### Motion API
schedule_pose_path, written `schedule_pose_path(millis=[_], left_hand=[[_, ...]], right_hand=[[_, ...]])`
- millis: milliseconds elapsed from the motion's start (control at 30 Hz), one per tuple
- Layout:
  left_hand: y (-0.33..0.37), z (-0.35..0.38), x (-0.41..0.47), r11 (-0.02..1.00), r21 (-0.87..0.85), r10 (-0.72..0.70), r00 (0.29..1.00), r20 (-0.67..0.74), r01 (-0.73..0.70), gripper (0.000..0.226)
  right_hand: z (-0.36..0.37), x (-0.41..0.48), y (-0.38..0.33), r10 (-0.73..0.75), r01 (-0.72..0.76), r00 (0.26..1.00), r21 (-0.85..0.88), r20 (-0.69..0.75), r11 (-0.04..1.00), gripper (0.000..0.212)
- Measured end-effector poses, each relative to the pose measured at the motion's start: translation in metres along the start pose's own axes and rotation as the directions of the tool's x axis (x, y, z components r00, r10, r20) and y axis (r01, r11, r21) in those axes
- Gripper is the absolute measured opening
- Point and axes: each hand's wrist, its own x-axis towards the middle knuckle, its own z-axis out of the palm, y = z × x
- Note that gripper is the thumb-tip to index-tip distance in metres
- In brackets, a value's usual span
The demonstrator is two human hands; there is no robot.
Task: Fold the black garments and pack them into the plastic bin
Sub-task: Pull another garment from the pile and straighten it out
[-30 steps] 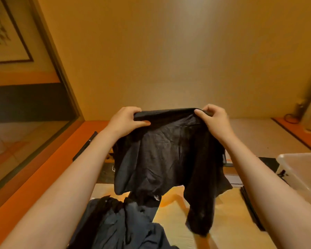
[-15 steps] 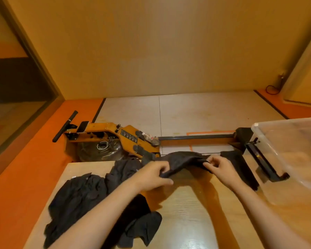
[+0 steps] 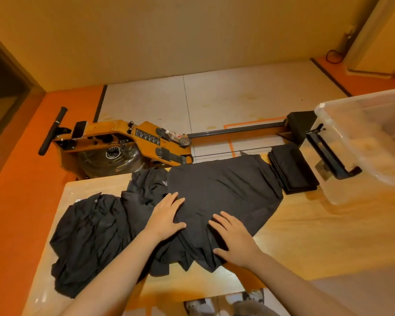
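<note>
A black garment [image 3: 224, 192] lies spread flat on the wooden table [image 3: 317, 229]. My left hand [image 3: 168, 216] presses flat on its left part with straight fingers. My right hand [image 3: 234, 239] lies flat on its near edge, fingers spread. A pile of crumpled black garments [image 3: 94, 236] sits to the left, partly under the spread one. A folded black garment [image 3: 292, 169] rests at the table's far right, beside the clear plastic bin [image 3: 372, 142], whose inside looks bare.
An orange rowing machine [image 3: 123, 142] with a long rail stands on the floor just beyond the table's far edge. A black bracket [image 3: 331, 156] sits against the bin's left wall. My shoes [image 3: 226, 302] show below the near edge.
A second ago both hands held the garment up in the air. They lowered it onto the table, let go of its edge, and now lie flat on it.
</note>
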Motion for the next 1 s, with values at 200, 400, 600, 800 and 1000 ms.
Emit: schedule_pose_path(millis=[200, 400, 600, 800, 1000], left_hand=[[-0.025, -0.007, 0.028, 0.997, -0.072, -0.044, 0.990, -0.133, 0.035, 0.058], [-0.044, -0.009, 0.034, 0.989, -0.150, -0.030, 0.989, -0.145, 0.008, 0.018], [-0.044, -0.030, 0.010, 0.958, -0.283, -0.058, 0.943, -0.327, -0.039, 0.020], [-0.034, -0.051, -0.043, 0.947, -0.321, -0.155, 0.838, -0.523, -0.025, 0.019], [0.007, -0.008, -0.113, 0.889, -0.447, -0.362, 0.751, -0.553, 0.100, 0.021]], right_hand=[[0.027, 0.010, -0.020, 0.030, -0.038, 0.996, -0.090, -0.084, 0.995, 0.056], [0.025, -0.006, -0.009, 0.272, -0.278, 0.958, -0.053, -0.094, 0.959, 0.016], [0.008, -0.049, 0.004, 0.343, -0.313, 0.915, 0.160, -0.215, 0.936, 0.007], [-0.018, -0.098, 0.028, 0.431, -0.308, 0.789, 0.325, -0.439, 0.894, 0.013], [-0.007, -0.160, 0.043, 0.424, -0.269, 0.770, 0.360, -0.477, 0.893, 0.023]])
